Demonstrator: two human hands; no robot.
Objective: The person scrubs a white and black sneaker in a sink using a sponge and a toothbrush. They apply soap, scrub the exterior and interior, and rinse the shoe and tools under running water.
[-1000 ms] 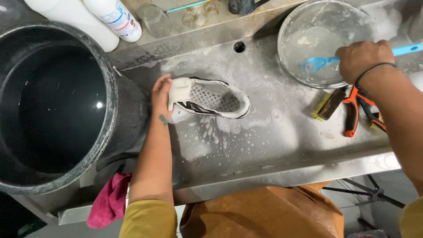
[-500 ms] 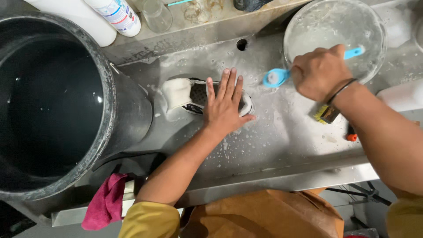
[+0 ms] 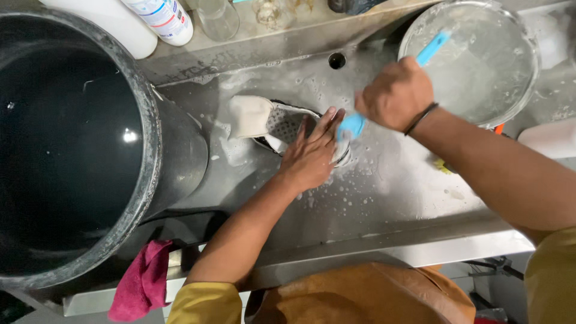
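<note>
One shoe (image 3: 271, 120), one blue brush (image 3: 351, 126), one glass bowl (image 3: 516, 90). Left hand (image 3: 309, 156) fingers spread flat on shoe (soapy surface); right hand (image 3: 393, 93) fingers clenched round brush.

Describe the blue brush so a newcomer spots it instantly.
Start at the big black water barrel, then go right along the soapy steel sink to the shoe. The blue brush is in the right hand, the only bright blue, long-handled item there.
</note>
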